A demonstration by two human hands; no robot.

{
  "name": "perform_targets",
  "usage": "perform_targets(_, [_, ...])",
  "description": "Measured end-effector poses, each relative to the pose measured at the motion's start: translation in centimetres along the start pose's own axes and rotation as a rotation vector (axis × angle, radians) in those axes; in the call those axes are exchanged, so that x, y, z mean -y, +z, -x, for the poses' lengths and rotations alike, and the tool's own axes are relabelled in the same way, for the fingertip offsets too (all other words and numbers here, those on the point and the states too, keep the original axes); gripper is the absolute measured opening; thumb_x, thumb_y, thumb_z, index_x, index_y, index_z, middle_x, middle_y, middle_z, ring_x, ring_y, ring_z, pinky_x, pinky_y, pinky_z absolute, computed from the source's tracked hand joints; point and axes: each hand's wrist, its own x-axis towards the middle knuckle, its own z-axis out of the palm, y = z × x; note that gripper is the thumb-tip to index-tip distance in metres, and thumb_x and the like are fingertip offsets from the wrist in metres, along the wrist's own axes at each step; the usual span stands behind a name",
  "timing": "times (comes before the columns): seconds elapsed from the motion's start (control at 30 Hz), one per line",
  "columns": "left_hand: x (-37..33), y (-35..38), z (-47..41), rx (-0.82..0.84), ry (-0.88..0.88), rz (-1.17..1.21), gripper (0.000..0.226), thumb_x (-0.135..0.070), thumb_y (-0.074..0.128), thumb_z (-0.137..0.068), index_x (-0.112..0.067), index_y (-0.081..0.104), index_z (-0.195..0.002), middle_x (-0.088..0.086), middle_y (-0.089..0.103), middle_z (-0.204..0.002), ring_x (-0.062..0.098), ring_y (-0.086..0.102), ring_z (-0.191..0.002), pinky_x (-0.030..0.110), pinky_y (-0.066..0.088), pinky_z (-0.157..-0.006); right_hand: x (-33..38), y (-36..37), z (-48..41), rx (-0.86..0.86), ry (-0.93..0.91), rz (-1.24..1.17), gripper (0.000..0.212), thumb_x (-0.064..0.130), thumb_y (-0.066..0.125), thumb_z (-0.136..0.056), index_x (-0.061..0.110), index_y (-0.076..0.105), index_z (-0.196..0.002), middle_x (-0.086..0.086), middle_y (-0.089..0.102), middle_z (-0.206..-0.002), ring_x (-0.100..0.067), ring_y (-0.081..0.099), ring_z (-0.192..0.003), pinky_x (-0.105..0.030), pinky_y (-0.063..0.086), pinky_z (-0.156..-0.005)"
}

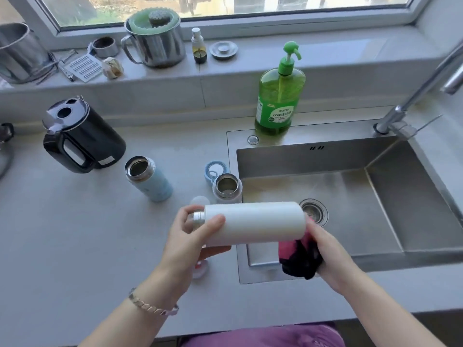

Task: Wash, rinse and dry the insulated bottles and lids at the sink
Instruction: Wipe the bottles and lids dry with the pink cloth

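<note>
Both hands hold a white bottle [255, 222] sideways above the sink's [380, 194] left rim, with a cloth [299, 259] at its base.
The left hand [193, 236] grips the bottle at its open steel neck, thumb and fingers curled round it. The right hand [328, 251] clutches the pink-and-black cloth, bunched against the base end. The bottle lies level, its neck to the left over the counter [75, 234] and its base over the basin, near the drain [314, 211]. Just behind it a small bottle [226, 189] stands open at the sink's left rim, with a blue lid [213, 170] close behind; whether they touch I cannot tell. Further left a blue bottle [150, 180] stands open, and beyond it a black kettle [80, 136]. Green soap [279, 96] stands on the sink's back ledge, and the tap [413, 96] rises at the right.
</note>
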Motion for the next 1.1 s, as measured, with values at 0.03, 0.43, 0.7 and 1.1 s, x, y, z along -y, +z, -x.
perform_targets(0.03, [0.3, 1.1, 0.2, 0.040, -0.009, 0.026, 0.035, -0.009, 0.068, -0.074, -0.013, 0.050, -0.103, 0.010, 0.056, -0.099, 0.026, 0.064, -0.079, 0.030, 0.057, -0.050, 0.3, -0.5, 0.2, 0.059, 0.007, -0.131, 0.047, 0.061, 0.066, -0.065, 0.018, 0.072, -0.084, -0.002, 0.069, -0.076, -0.021, 0.063, -0.073, -0.023, 0.052, -0.058])
perform_targets(0.43, [3.6, 6.6, -2.4, 0.190, 0.065, -0.517, 0.063, -0.012, 0.079, -0.072, -0.027, 0.045, -0.122, -0.009, 0.048, -0.124, 0.011, 0.055, -0.101, 0.020, 0.044, -0.079, 7.3, -4.9, 0.5, -0.246, -0.537, 0.206, 0.053, 0.040, 0.076, -0.043, 0.032, 0.063, -0.094, 0.015, 0.064, -0.076, -0.013, 0.063, -0.073, -0.046, 0.055, -0.069])
perform_targets(0.7, [5.0, 3.4, -2.7, 0.099, -0.029, -0.536, 0.020, -0.005, 0.068, -0.081, -0.021, 0.060, -0.090, 0.005, 0.064, -0.103, 0.009, 0.060, -0.089, 0.021, 0.044, -0.073, 8.7, -4.3, -1.9, -0.293, -0.634, 0.767, 0.053, 0.046, 0.072, -0.048, 0.033, 0.061, -0.098, 0.016, 0.062, -0.080, -0.007, 0.058, -0.074, -0.032, 0.052, -0.072])
perform_targets(1.1, [4.1, 6.5, -2.8, 0.130, -0.224, -0.333, 0.012, -0.028, 0.054, -0.093, -0.018, 0.060, -0.091, 0.003, 0.064, -0.102, 0.014, 0.061, -0.097, 0.039, 0.054, -0.080, 6.8, -5.5, -1.2, -0.250, -0.456, 0.268, 0.055, 0.043, 0.071, -0.046, 0.024, 0.062, -0.097, -0.004, 0.064, -0.082, -0.036, 0.063, -0.072, -0.047, 0.053, -0.063])
